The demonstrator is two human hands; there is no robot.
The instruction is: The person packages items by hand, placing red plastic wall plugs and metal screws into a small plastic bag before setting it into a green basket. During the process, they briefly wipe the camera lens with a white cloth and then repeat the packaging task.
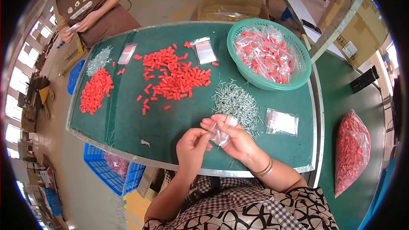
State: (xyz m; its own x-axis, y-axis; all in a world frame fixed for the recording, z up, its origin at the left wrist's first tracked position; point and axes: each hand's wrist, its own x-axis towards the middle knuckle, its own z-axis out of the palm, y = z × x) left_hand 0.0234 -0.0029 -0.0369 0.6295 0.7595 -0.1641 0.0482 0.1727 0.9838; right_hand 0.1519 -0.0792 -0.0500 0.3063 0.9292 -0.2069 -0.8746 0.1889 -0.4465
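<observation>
My left hand pinches the edge of a small clear plastic bag above the table's near side. On the bag's other side, my right hand has its fingers closed around it. What the bag holds, if anything, is too small to make out. Just beyond my right hand lies a heap of silver screws. A loose pile of red plastic plugs spreads over the middle of the green table. To the right of my hands is a stack of clear bags.
A green basket of filled bags stands at the back right. Farther left are another red plug pile and more screws. A co-worker stands at the far left corner. A blue crate sits below the near edge.
</observation>
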